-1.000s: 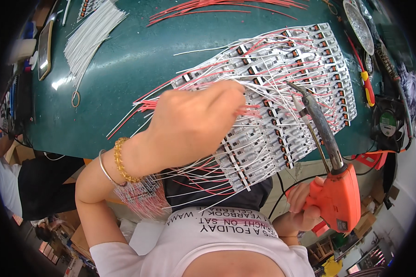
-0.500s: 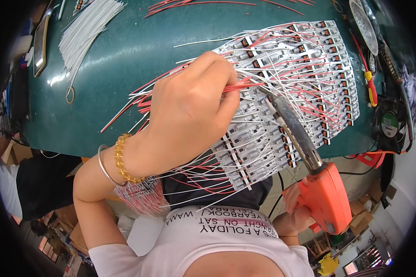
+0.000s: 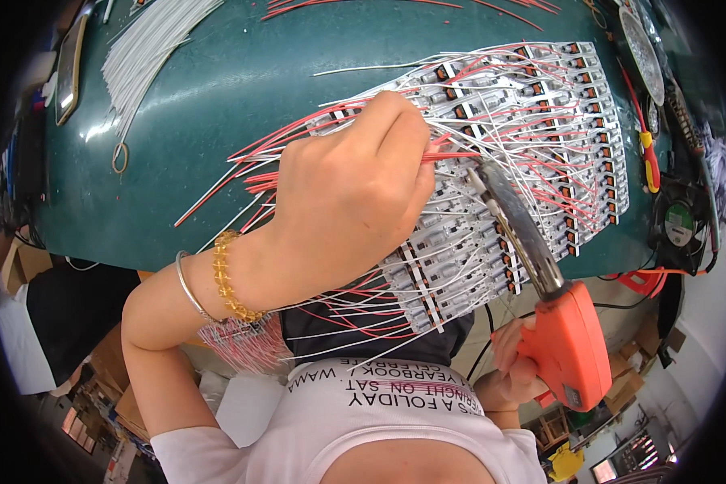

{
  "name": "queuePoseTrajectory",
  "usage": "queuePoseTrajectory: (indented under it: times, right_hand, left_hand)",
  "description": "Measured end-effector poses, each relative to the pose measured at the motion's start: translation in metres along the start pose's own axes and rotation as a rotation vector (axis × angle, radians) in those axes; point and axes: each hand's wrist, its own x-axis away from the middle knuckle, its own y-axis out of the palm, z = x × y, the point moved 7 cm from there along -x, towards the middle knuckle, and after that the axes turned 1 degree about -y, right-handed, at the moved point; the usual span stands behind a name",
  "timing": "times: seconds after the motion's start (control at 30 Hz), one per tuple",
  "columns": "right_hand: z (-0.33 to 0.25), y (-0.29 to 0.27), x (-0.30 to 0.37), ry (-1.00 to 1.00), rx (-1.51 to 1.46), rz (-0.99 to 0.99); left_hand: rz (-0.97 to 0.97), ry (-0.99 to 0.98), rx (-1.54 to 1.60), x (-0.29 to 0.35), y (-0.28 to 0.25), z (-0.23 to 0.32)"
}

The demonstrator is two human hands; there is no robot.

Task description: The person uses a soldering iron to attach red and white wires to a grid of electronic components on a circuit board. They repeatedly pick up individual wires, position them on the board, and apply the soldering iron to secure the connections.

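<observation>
My left hand (image 3: 355, 202) rests over a panel of small white circuit boards (image 3: 532, 129) on the green table, its fingers pinching a red wire (image 3: 448, 156) against the boards. Many red and white wires (image 3: 242, 165) stick out from the panel's edges. My right hand (image 3: 508, 363) grips the orange handle of a soldering gun (image 3: 569, 343). Its metal barrel (image 3: 516, 222) points up and left, with the tip touching the boards right beside my left fingertips. A gold bead bracelet and a silver bangle (image 3: 210, 282) sit on my left wrist.
A bundle of cut white wires (image 3: 149, 48) lies at the table's far left beside a phone (image 3: 68, 56). A red-and-yellow screwdriver (image 3: 647, 153) and a small black fan (image 3: 679, 222) sit at the right edge. The green table (image 3: 242, 89) curves off at its near edge.
The soldering gun's tip has swung left and down onto the boards, closing in on my left fingertips. My left hand has shifted slightly to the right along the panel.
</observation>
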Motion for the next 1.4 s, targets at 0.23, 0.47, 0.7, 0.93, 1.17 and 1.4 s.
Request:
queuePoseTrajectory:
  times: [0.23,0.47,0.7,0.93,1.17,1.4]
  right_hand:
    - [-0.005,0.001,0.002,-0.135,-0.103,-0.019]
    - [0.007,-0.008,0.009,0.001,-0.012,0.065]
    - [0.022,-0.017,0.018,-0.040,0.275,-0.020]
    - [0.016,-0.026,0.023,-0.075,0.367,-0.085]
    - [0.016,-0.022,0.021,-0.129,0.180,-0.025]
    - [0.029,-0.034,0.031,0.202,-0.140,0.161]
  left_hand:
    - [0.013,-0.003,-0.010,0.001,-0.001,0.000]
    - [0.011,-0.002,-0.014,0.002,-0.001,-0.002]
    - [0.007,0.019,-0.010,0.002,-0.001,-0.001]
    - [0.062,0.092,-0.017,0.003,0.000,-0.001]
    - [0.033,0.050,-0.017,0.003,-0.002,0.000]
    - [0.008,-0.002,0.244,-0.002,-0.012,-0.009]
